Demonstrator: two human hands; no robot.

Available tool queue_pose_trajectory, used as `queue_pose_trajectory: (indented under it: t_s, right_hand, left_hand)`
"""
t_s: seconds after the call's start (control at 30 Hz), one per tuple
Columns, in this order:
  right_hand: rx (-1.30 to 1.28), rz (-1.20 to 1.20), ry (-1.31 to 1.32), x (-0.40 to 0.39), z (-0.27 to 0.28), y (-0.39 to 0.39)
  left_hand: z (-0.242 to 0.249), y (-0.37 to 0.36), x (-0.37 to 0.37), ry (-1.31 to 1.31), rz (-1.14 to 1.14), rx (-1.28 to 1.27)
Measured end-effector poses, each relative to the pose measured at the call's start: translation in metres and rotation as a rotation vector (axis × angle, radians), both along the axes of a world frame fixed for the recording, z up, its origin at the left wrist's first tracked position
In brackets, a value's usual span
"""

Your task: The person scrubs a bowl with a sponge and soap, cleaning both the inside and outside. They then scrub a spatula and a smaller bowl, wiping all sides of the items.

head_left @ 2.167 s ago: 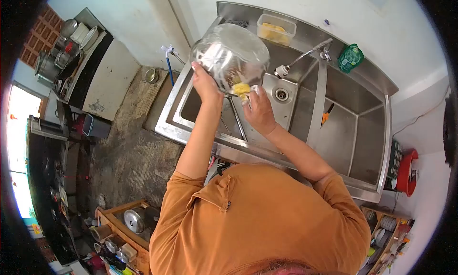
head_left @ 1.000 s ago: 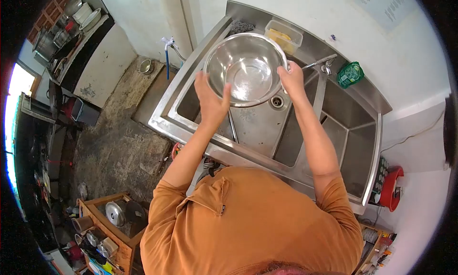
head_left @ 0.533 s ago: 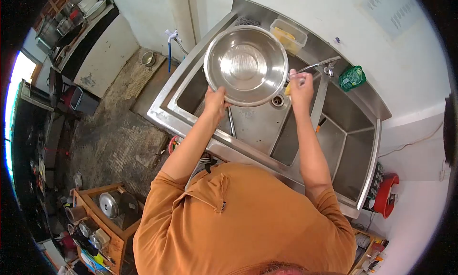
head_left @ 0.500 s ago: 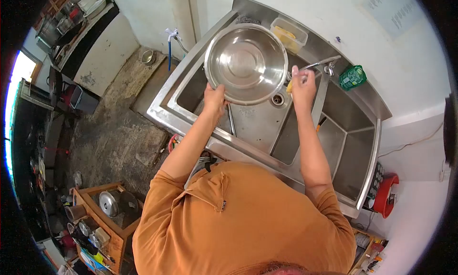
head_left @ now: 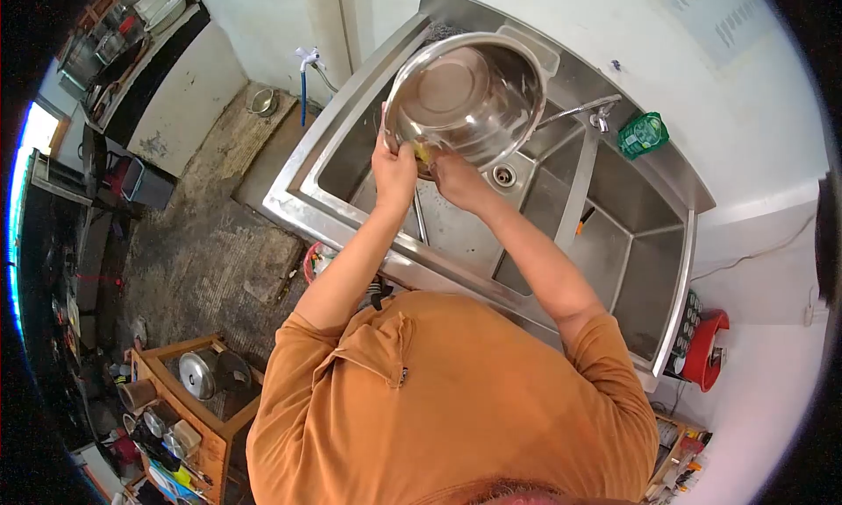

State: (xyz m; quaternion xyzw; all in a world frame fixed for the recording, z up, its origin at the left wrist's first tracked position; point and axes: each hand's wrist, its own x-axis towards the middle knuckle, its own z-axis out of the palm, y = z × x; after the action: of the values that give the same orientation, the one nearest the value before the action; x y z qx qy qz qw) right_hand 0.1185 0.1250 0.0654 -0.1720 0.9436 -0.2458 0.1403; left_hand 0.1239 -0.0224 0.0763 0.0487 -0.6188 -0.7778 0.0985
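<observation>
Our left hand (head_left: 394, 167) grips the near rim of the steel bowl (head_left: 465, 97), tilted above the sink (head_left: 456, 224). Our right hand (head_left: 454, 176) presses a yellow sponge (head_left: 424, 152) against its rim, fingers closed.

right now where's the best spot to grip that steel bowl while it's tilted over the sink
Take the steel bowl by its rolled rim at the near, lower edge, from the left, as the left hand does. The walls are smooth and curved; only the rim offers purchase.
</observation>
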Motion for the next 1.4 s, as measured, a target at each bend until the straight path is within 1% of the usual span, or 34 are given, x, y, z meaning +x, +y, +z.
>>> queue_pose_trajectory:
  t_s: [0.03,0.07,0.13,0.17,0.2,0.23,0.27,0.3,0.33,0.37,0.4,0.47,0.5,0.57,0.6,0.67,0.7,0.73,0.8,0.83,0.87,0.9,0.93,0.97,1.0,1.03,1.1,1.13,1.2,1.23,1.27,1.33,1.37,1.4]
  right_hand:
    - [0.127,0.011,0.114,-0.014,-0.025,0.011]
    - [0.12,0.01,0.118,-0.021,-0.018,0.025]
    - [0.202,-0.053,1.124,-0.029,0.002,0.064]
    - [0.425,0.008,1.07,-0.034,0.008,0.078]
    - [0.428,0.01,1.066,-0.033,-0.011,0.073]
    - [0.299,-0.069,0.831,-0.031,-0.047,0.062]
    - [0.17,-0.143,0.602,-0.03,-0.066,0.054]
    - [0.17,-0.142,0.604,-0.027,-0.064,0.049]
    - [0.11,-0.084,0.52,-0.022,-0.062,0.046]
    - [0.046,-0.033,0.43,-0.015,-0.059,0.043]
    - [0.037,-0.043,0.417,-0.019,-0.052,0.054]
    - [0.339,-0.155,0.908,-0.044,-0.035,0.092]
    - [0.34,-0.156,0.905,-0.047,-0.053,0.09]
    - [-0.088,-0.408,0.741,-0.052,-0.089,0.071]
    - [-0.081,-0.405,0.747,-0.039,-0.073,0.051]
    - [-0.228,-0.022,0.73,0.005,-0.024,0.003]
    - [0.001,-0.003,0.563,-0.006,-0.031,0.016]
    - [-0.006,-0.009,0.553,-0.014,-0.035,0.038]
    - [0.443,-0.172,0.845,-0.024,-0.005,0.063]
    - [0.445,-0.165,0.846,-0.025,-0.017,0.062]
    - [0.429,-0.23,0.727,-0.028,-0.038,0.058]
    - [0.414,-0.295,0.61,-0.028,-0.038,0.048]
    - [0.418,-0.292,0.619,-0.02,-0.04,0.038]
    - [0.18,-0.164,0.639,0.001,-0.024,0.016]
    - [-0.06,-0.03,0.649,0.009,-0.015,0.004]
    - [-0.063,-0.026,0.649,0.003,-0.015,0.015]
    - [0.459,-0.1,0.711,-0.018,-0.022,0.053]
    - [0.464,-0.103,0.717,-0.031,-0.036,0.058]
    - [-0.001,-0.299,0.617,-0.049,-0.084,0.069]
    - [-0.236,-0.394,0.564,-0.055,-0.093,0.072]
    - [-0.231,-0.393,0.569,-0.046,-0.082,0.055]
    - [-0.274,-0.223,0.63,-0.013,-0.046,-0.002]
    - [-0.137,-0.104,0.794,-0.016,-0.045,0.004]
    - [-0.142,-0.108,0.773,-0.029,-0.06,0.025]
  left_hand:
    - [-0.002,-0.003,-0.002,0.036,0.005,-0.058]
    - [-0.006,-0.007,-0.005,0.074,0.008,-0.119]
    - [-0.02,-0.015,-0.009,0.086,-0.024,-0.121]
    - [-0.024,-0.012,-0.01,0.104,-0.015,-0.129]
    - [-0.027,-0.011,-0.008,0.117,-0.011,-0.142]
    - [-0.015,-0.006,-0.003,0.06,-0.012,-0.114]
    - [-0.006,-0.004,-0.003,0.064,-0.014,-0.114]
    - [0.002,-0.004,-0.003,-0.025,-0.045,-0.119]
    - [0.003,-0.003,-0.002,-0.119,-0.074,-0.125]
    - [-0.028,-0.006,-0.014,0.127,-0.025,-0.094]
    - [-0.025,-0.014,-0.009,0.115,-0.034,-0.104]
    - [-0.005,-0.025,-0.003,-0.005,-0.091,-0.253]
    - [-0.007,-0.02,-0.002,0.067,-0.048,-0.203]
    - [0.001,-0.009,0.0,0.028,-0.045,-0.191]
    - [0.005,-0.005,-0.001,-0.011,-0.031,-0.177]
    - [0.003,-0.009,-0.005,0.043,-0.022,-0.224]
    - [0.0,-0.016,-0.006,0.091,-0.027,-0.285]
    - [-0.006,-0.023,-0.005,0.082,-0.033,-0.294]
    - [-0.015,-0.034,-0.011,0.007,-0.105,-0.246]
    - [-0.02,-0.023,-0.01,0.197,0.015,-0.206]
    - [-0.013,-0.016,-0.008,0.202,0.019,-0.204]
    - [-0.001,-0.01,-0.005,0.151,0.019,-0.195]
    - [0.006,-0.008,-0.002,0.1,0.02,-0.184]
    - [0.004,-0.008,-0.004,0.14,0.032,-0.273]
    - [0.001,-0.012,-0.008,0.149,0.046,-0.271]
    - [-0.003,-0.02,-0.008,0.173,0.03,-0.305]
    - [0.004,-0.03,-0.004,0.177,-0.016,-0.358]
    - [0.004,-0.026,-0.007,0.184,-0.017,-0.354]
    - [-0.003,-0.019,-0.005,0.26,0.027,-0.373]
    - [-0.002,-0.014,-0.008,0.289,0.037,-0.329]
    - [0.002,-0.01,-0.009,0.292,0.038,-0.323]
    - [0.013,-0.009,-0.007,0.181,0.018,-0.376]
    - [0.011,-0.013,-0.009,0.203,0.003,-0.372]
    - [0.006,-0.022,-0.011,0.216,-0.018,-0.373]
